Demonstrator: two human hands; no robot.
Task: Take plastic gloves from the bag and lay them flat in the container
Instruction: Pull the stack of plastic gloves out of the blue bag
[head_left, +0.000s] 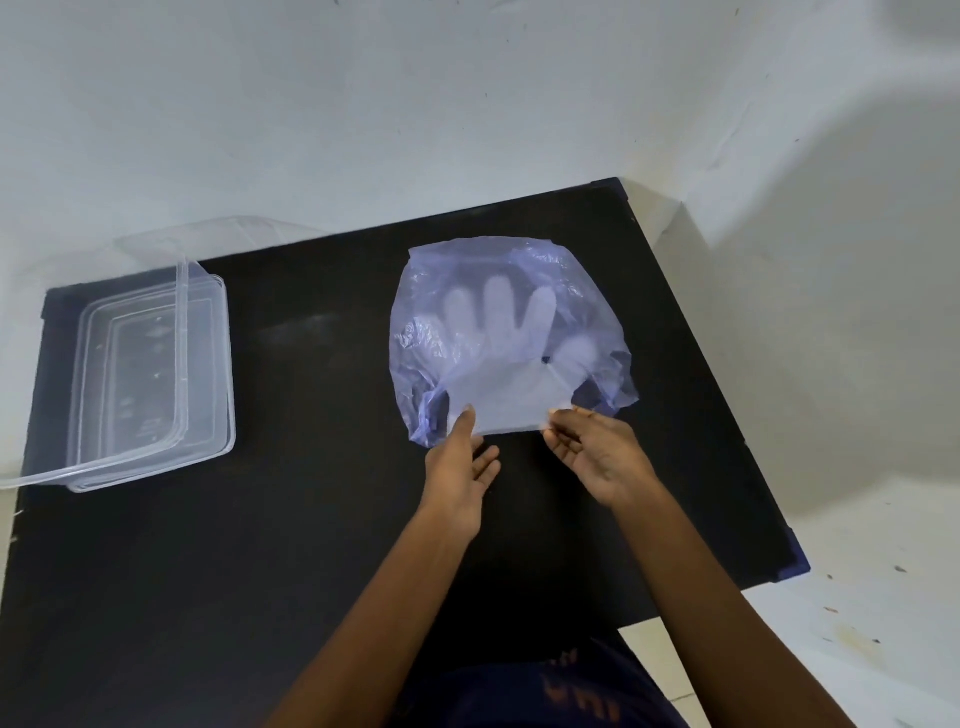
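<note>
Two hands, left hand (460, 480) and right hand (597, 457), fingers pinching glove (498, 384) cuff edge at bag (519, 260) mouth

Both hands, left (460, 470) and right (597, 457), pinch a glove's (501, 384) cuff at the bag (597, 306) mouth; container (150, 384) far left on the desk (311, 519).

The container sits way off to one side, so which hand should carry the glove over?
Probably the left hand: the container lies on its side of the table, and it already pinches the glove cuff.
</note>
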